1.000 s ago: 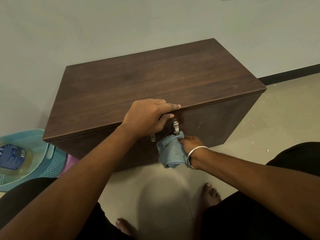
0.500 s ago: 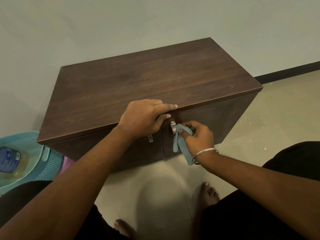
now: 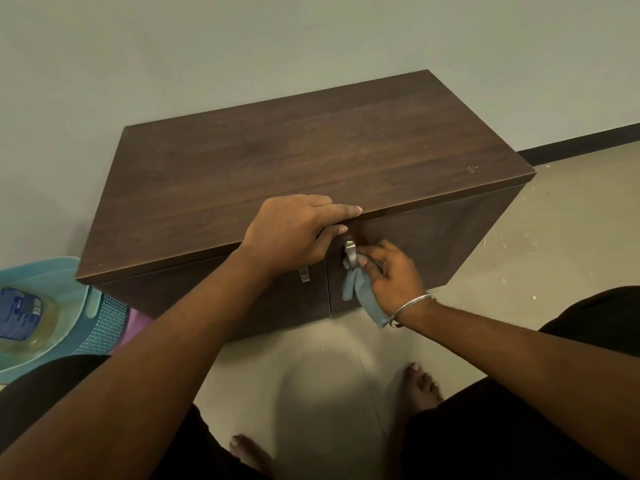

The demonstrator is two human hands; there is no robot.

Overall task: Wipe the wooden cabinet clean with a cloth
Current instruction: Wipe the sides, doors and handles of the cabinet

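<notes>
A low dark wooden cabinet (image 3: 294, 161) stands against the wall, its two front doors closed. My left hand (image 3: 291, 233) grips the top's front edge above the door seam, fingers curled over it. My right hand (image 3: 384, 275) holds a blue-grey cloth (image 3: 363, 296) against the right door's metal handle (image 3: 350, 254), thumb pressing on the handle. Part of the cloth hangs down below my palm. The left door's handle (image 3: 304, 274) shows only its lower end under my left wrist.
A light blue plastic basket (image 3: 48, 306) holding a bottle of yellowish liquid (image 3: 24, 320) sits on the floor left of the cabinet. My bare feet (image 3: 419, 382) rest on the tiled floor in front. White specks litter the floor at right.
My right hand has lifted the cloth from below the right door's handle up onto it and is rubbing it. My left hand has stayed on the top's edge.
</notes>
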